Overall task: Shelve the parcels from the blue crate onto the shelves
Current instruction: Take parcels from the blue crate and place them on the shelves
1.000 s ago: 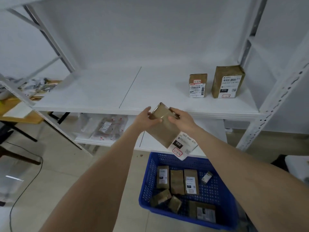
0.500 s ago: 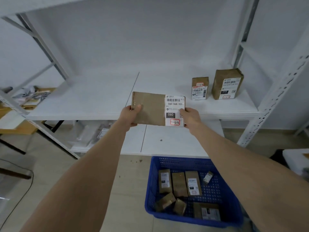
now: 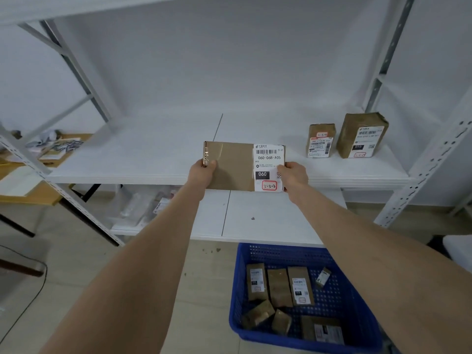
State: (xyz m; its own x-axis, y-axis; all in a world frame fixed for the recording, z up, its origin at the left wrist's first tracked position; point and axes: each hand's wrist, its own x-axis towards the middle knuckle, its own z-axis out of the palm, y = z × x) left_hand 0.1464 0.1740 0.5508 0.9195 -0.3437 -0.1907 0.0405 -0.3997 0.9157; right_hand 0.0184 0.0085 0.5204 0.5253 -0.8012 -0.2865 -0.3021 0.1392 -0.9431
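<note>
A flat brown parcel [image 3: 235, 166] with a white label reading 060 is held upright and level at the front edge of the white middle shelf [image 3: 143, 159]. My left hand [image 3: 201, 173] grips its left end and my right hand [image 3: 293, 175] grips its right end over the label. Two brown parcels [image 3: 320, 140] [image 3: 361, 135] stand on the shelf's right side. On the floor below sits the blue crate [image 3: 240, 290], holding several more brown parcels [image 3: 279, 287].
A lower white shelf [image 3: 268, 215] carries clear plastic bags [image 3: 143, 208] at its left. White perforated uprights [image 3: 429, 169] frame the shelving. A wooden table [image 3: 28, 198] with papers stands at the left, and a cable lies on the floor.
Both hands lifted the parcel from above the crate and turned it level with its label facing me; it now sits slightly higher at the shelf edge.
</note>
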